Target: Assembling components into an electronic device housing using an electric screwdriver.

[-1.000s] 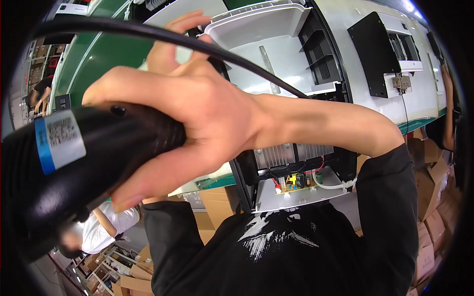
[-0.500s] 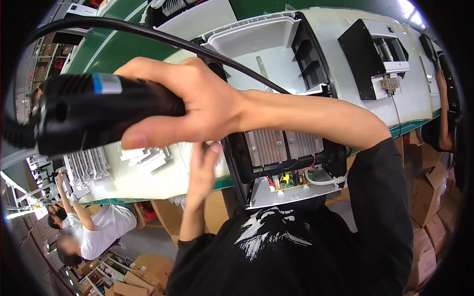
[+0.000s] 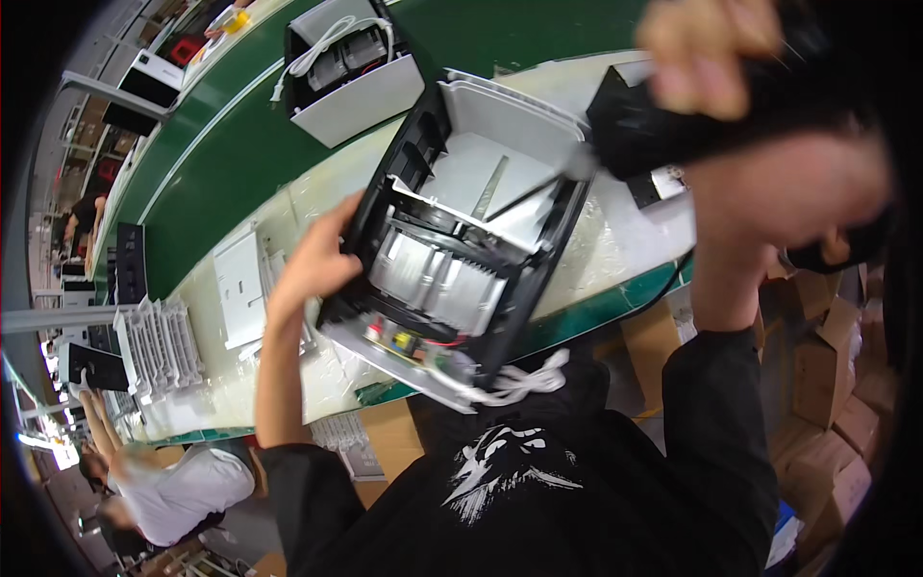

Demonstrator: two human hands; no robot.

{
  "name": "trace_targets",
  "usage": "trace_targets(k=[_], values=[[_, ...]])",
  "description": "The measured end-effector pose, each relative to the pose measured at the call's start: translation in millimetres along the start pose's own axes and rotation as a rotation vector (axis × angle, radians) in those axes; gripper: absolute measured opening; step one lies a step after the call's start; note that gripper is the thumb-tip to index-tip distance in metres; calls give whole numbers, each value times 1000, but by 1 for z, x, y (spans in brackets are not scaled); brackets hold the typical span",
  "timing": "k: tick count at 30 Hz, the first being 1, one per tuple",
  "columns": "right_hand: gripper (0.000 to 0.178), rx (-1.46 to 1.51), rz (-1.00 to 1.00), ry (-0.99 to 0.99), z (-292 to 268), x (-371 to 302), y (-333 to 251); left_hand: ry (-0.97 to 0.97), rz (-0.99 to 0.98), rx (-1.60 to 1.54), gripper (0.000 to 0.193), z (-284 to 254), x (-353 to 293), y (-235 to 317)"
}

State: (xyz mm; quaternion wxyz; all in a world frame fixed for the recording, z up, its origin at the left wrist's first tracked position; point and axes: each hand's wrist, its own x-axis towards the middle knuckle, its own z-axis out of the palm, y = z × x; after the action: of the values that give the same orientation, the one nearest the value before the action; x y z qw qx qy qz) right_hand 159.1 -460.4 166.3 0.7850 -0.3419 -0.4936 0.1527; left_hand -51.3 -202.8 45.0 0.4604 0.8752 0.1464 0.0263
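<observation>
An open appliance housing (image 3: 567, 226) with black side walls and a white tray lies tilted on the bench. Ribbed metal parts (image 3: 437, 279) sit inside it, and a small circuit board (image 3: 409, 344) shows at its near end. My left hand (image 3: 322, 258) grips the housing's left wall, thumb apart from the fingers. At the upper right, my right hand (image 3: 702, 62) wraps round a black electric screwdriver (image 3: 663, 130), both blurred. The screwdriver's thin shaft (image 3: 524, 198) points down left over the housing; whether its tip touches anything, I cannot tell.
A white cord (image 3: 519, 382) hangs off the housing's near end. Another open unit (image 3: 361, 91) stands beyond, on the green surface. White panels (image 3: 240, 288) and stacked finned parts (image 3: 159, 351) lie leftward. Cardboard boxes (image 3: 822, 385) stand at right. A person (image 3: 187, 490) works at lower left.
My right hand has carried the screwdriver from the left across to the upper right. My left hand has come onto the housing's left wall. The housing now appears turned and tilted in view.
</observation>
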Motion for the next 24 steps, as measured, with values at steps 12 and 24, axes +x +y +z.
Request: trace_targets(k=[12,24], values=[[105,-503,-307,288,-140,-79,-99,-81,498,618,51,18,118,41],[91,-746,-429,775,-144,-65,-37,-232,1247,888,12,91,171,64]])
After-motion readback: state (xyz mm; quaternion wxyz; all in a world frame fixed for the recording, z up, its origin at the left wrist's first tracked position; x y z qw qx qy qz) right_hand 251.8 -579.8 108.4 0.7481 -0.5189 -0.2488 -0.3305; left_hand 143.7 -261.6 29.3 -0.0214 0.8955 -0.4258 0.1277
